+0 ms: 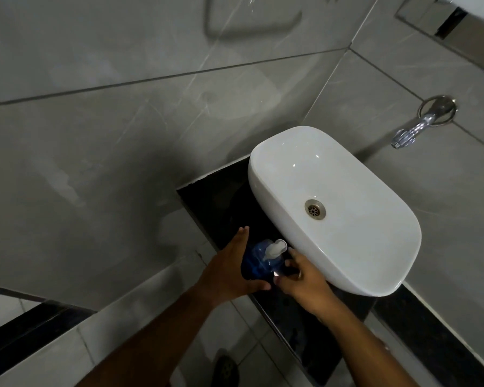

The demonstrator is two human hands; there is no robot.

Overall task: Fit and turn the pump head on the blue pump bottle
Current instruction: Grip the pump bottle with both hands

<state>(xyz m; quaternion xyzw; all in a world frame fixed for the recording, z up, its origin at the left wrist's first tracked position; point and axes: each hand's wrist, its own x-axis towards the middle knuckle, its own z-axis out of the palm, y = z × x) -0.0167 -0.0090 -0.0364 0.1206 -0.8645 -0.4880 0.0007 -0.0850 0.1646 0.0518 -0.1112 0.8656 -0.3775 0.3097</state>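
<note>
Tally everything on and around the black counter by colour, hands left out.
Blue: 1, the translucent blue plastic pump bottle
White: 2, the white plastic pump head and the white oval ceramic basin
Silver: 2, the chrome wall tap and the round metal drain
Total: 5

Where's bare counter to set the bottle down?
Bare black counter lies behind the blue pump bottle, between the grey wall tiles and the basin. Near strip under the right hand looks free too. Crowded around the bottle: left hand, basin edge.
</note>
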